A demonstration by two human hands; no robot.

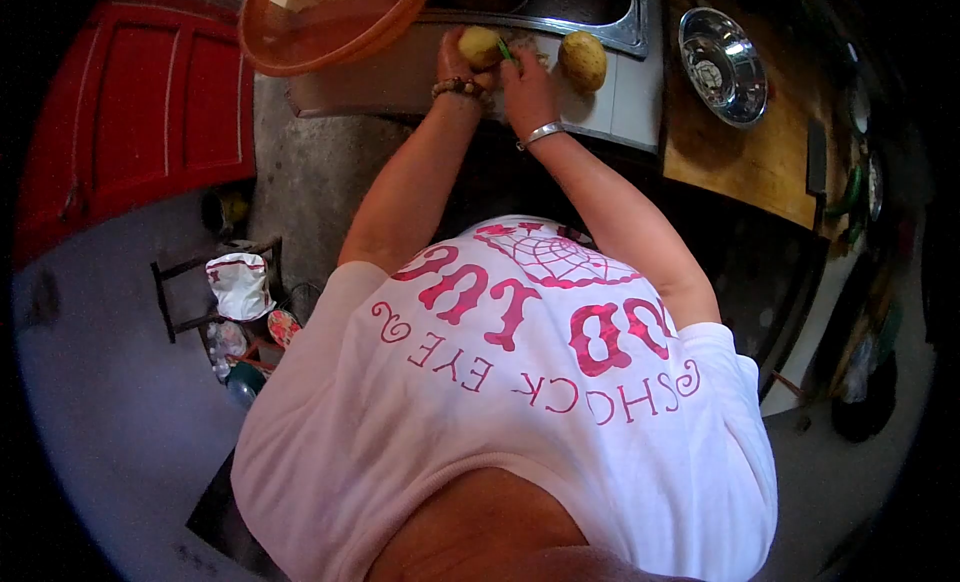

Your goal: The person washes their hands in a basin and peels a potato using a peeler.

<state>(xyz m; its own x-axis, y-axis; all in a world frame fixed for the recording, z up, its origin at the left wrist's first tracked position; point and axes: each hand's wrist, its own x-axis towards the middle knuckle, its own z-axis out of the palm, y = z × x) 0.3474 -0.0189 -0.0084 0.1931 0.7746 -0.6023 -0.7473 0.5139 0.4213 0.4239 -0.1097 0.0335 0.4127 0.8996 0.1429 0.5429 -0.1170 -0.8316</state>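
My left hand, with a beaded bracelet at its wrist, is wrapped round a partly peeled, yellowish potato over the tiled counter. Close beside it, my right hand grips a small green-handled tool whose tip is against or very near the potato; its working end is too small to make out. A second potato, with brownish patches, lies on the white tiles just right of my right hand. Some peelings appear to lie between the two potatoes, partly hidden by my fingers.
An orange basin stands at the upper left. Behind the hands is a metal sink. To the right, a steel bowl sits on a wooden board, near a dark flat object. A red door is at far left.
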